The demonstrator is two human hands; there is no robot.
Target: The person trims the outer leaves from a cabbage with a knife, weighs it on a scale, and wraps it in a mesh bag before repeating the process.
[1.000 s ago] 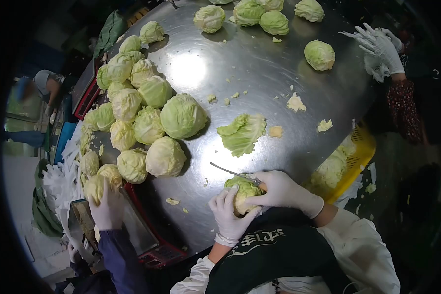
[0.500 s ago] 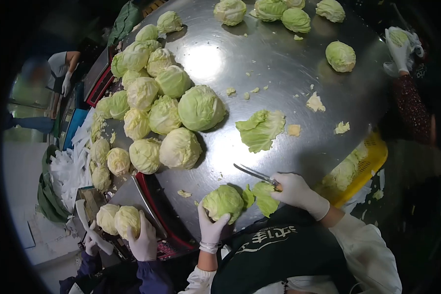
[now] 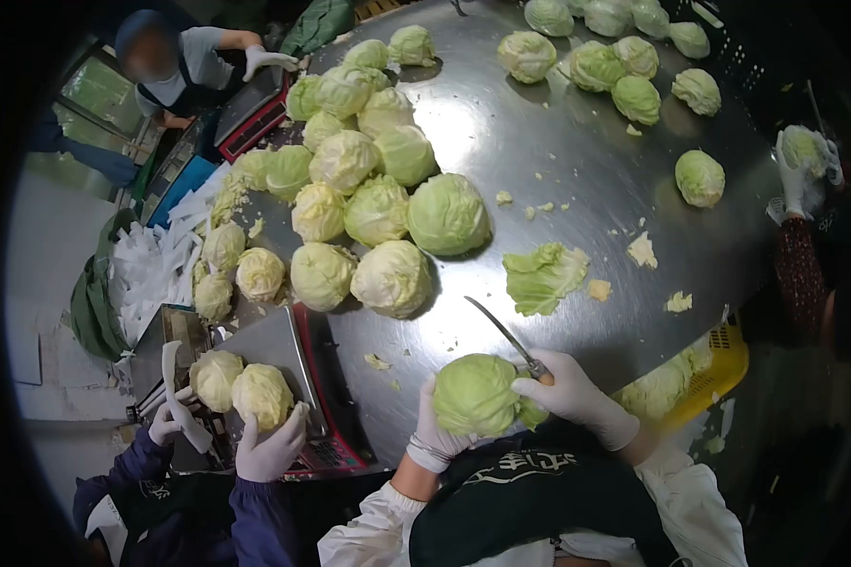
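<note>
White gloves cover both my hands. My left hand (image 3: pixel 435 423) is wrapped round the lower left side of a green cabbage (image 3: pixel 476 394), close to my apron. Gripped in my right hand (image 3: pixel 577 399) is the wooden handle of a knife (image 3: pixel 503 328), whose curved blade points up and left over the metal table (image 3: pixel 539 123). The fingers of that hand also touch the cabbage's right side, where a leaf hangs partly loose. A loose green leaf (image 3: pixel 545 277) lies on the table beyond the knife.
Many cabbages (image 3: pixel 376 210) are heaped at left; several more (image 3: pixel 615 71) lie at the far side. A co-worker's hands hold cabbages (image 3: pixel 262 395) by a scale (image 3: pixel 303 378). A yellow basket (image 3: pixel 719 364) stands at right, where another person's gloved hands (image 3: pixel 796 175) hold a cabbage.
The view has shifted. My right hand has come in against the cabbage with the knife, whose blade now points more upward. The co-worker at upper left has leaned further into view.
</note>
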